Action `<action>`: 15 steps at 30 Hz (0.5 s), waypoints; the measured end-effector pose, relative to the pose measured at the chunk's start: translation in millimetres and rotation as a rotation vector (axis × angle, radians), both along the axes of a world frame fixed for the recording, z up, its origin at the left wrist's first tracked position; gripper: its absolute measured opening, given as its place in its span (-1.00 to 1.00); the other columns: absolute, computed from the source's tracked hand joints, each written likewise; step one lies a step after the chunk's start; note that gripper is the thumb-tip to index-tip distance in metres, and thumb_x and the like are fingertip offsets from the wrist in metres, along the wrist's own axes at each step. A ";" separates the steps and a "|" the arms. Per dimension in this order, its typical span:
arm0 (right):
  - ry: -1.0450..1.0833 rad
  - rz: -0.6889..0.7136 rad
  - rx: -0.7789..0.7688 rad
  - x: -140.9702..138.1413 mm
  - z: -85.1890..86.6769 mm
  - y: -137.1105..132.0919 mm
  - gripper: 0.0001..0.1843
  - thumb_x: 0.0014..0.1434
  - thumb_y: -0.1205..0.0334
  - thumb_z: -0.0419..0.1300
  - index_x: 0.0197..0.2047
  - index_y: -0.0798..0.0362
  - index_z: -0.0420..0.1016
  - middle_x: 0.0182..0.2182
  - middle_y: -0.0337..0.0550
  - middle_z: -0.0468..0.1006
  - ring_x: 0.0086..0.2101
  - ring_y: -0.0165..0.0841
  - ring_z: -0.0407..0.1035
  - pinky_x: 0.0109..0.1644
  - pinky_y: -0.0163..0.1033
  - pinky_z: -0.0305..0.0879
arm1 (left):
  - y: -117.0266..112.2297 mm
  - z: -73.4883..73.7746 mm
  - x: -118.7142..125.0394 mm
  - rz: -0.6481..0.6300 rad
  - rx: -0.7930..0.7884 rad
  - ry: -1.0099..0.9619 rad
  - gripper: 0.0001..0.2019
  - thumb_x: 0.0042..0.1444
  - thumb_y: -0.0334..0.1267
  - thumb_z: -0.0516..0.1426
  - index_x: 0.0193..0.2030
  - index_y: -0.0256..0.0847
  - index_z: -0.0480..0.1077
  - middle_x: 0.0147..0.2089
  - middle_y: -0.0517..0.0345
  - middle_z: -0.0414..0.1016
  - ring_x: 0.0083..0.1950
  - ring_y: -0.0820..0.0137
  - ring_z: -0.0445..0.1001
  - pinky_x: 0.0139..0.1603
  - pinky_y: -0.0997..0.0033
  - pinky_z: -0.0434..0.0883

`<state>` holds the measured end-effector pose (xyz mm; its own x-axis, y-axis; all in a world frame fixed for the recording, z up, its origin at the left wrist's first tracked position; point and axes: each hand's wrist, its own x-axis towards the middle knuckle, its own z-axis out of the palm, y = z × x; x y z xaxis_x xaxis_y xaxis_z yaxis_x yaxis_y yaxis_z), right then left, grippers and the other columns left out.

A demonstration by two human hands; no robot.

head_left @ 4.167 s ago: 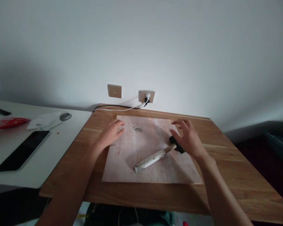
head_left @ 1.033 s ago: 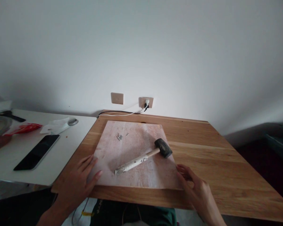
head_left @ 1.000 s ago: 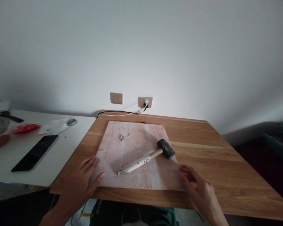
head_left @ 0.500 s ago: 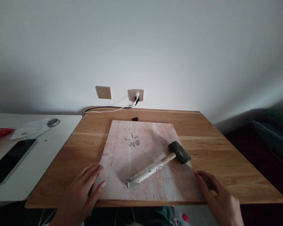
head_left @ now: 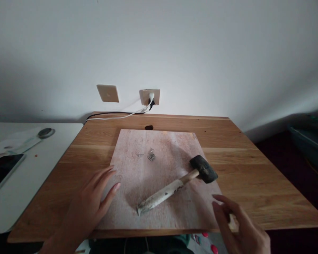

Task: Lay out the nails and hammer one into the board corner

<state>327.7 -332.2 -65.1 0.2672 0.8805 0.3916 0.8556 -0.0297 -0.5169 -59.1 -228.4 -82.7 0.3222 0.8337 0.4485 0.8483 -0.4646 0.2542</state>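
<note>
A pale plywood board (head_left: 159,208) lies on the wooden table (head_left: 254,183). On the board rests a mallet (head_left: 175,185) with a black head and a paint-stained wooden handle, and a small cluster of nails (head_left: 149,155) lies nearer the wall. My left hand (head_left: 94,203) lies flat with fingers stretched out on the board's near left corner. My right hand (head_left: 241,225) hovers at the near right corner, fingers apart, holding nothing. The mallet lies between the two hands, touched by neither.
A white table (head_left: 21,176) adjoins on the left, with a dark phone (head_left: 1,171), papers and a small round object (head_left: 46,132). On the wall are a switch plate (head_left: 107,93) and a socket (head_left: 149,96) with a plugged cable. Dark floor lies to the right.
The board with mallet and nails has slid toward the table's near edge since the earliest frame. Both hands moved from the board's far part to its near corners; the nails shifted slightly.
</note>
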 end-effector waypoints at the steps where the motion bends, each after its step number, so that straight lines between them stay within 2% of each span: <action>1: 0.035 0.134 -0.024 -9.7 2.2 2.3 -0.70 0.52 0.00 0.12 0.10 -0.06 0.58 -0.50 -0.28 0.54 -0.54 -0.34 0.47 -0.32 -0.25 0.45 | 4.2 2.5 4.2 -0.023 0.004 0.004 -0.63 0.49 0.02 0.05 0.22 -0.12 0.46 0.22 -0.03 0.60 0.21 0.09 0.60 0.28 0.08 0.52; 3: 0.072 0.342 -0.068 -26.9 7.4 12.1 -0.66 0.55 0.03 0.11 0.20 -0.03 0.58 -0.53 -0.31 0.52 -0.57 -0.37 0.44 -0.39 -0.29 0.42 | 13.7 10.6 13.8 -0.062 0.029 0.013 -0.67 0.49 -0.02 0.06 0.19 -0.13 0.48 0.20 -0.04 0.60 0.21 0.09 0.59 0.29 0.04 0.50; 5: 0.055 0.432 -0.106 -39.5 13.2 26.1 -0.59 0.58 0.01 0.07 0.25 0.02 0.59 -0.51 -0.29 0.57 -0.57 -0.37 0.50 -0.42 -0.29 0.41 | 23.1 22.0 24.2 -0.092 0.055 0.016 -0.72 0.50 -0.10 0.06 0.17 -0.14 0.49 0.16 -0.03 0.61 0.17 0.12 0.59 0.27 0.05 0.50; 10: -0.059 0.452 -0.182 -54.5 21.5 54.4 -0.30 0.60 -0.17 -0.11 0.22 0.20 0.63 -0.57 -0.19 0.64 -0.63 -0.26 0.59 -0.57 -0.25 0.35 | 46.2 49.9 44.1 -0.198 0.058 0.051 -0.75 0.49 -0.31 0.03 0.07 -0.15 0.54 -0.04 0.04 0.63 -0.01 0.23 0.59 0.11 0.15 0.52; 12: -0.076 0.437 -0.214 -57.7 20.5 59.9 -0.25 0.59 -0.21 -0.16 0.15 0.18 0.67 -0.59 -0.16 0.66 -0.62 -0.21 0.61 -0.60 -0.23 0.35 | 57.8 53.4 48.8 -0.246 0.025 0.102 -0.78 0.44 -0.35 0.06 -0.02 -0.16 0.55 -0.13 0.06 0.61 -0.07 0.24 0.57 0.06 0.17 0.53; 15: -0.036 0.402 -0.237 -61.5 17.4 64.7 -0.23 0.57 -0.27 -0.18 0.04 0.08 0.72 -0.62 -0.16 0.66 -0.63 -0.19 0.61 -0.61 -0.24 0.33 | 76.2 49.6 56.0 -0.279 -0.025 0.171 -0.87 0.36 -0.36 0.14 -0.15 -0.17 0.54 -0.19 0.07 0.56 -0.11 0.24 0.54 0.00 0.19 0.52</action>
<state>266.3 -267.5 -47.7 -0.1233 0.9777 0.1698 0.8405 0.1938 -0.5059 -3.1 -152.2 -33.1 0.6086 0.7126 0.3489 0.7205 -0.6805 0.1332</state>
